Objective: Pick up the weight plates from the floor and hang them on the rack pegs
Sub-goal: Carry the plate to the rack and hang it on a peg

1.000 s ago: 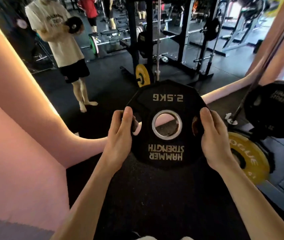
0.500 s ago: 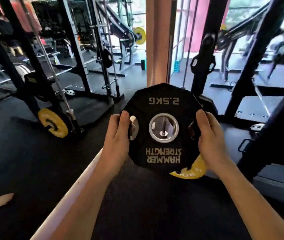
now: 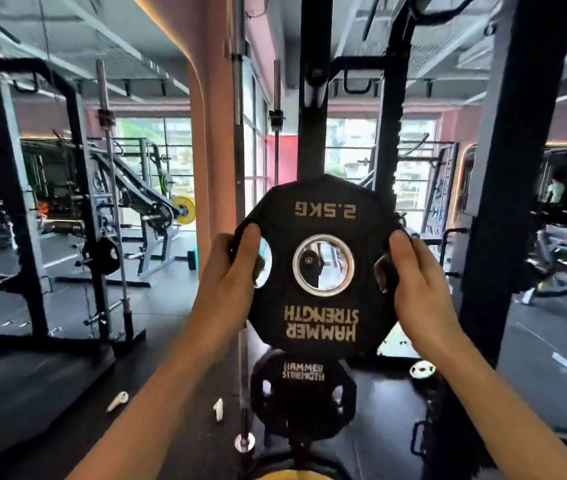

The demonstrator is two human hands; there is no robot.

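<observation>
Both hands (image 3: pixel 230 289) (image 3: pixel 420 292) grip the plate (image 3: pixel 321 317), fingers hidden behind; peg seemingly glimpsed through its hole.

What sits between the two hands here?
The 2.5 kg plate, gripped at its side cutouts by the left hand and right hand; head view.

The black plate (image 3: pixel 320 320) held up in both hands reads "2.5KG" and "HAMMER STRENGTH" in pale gold, both upside down from here. A second plate (image 3: pixel 304 407) hanging below it reads "HAMMER STRENGTH" upright in white.
</observation>
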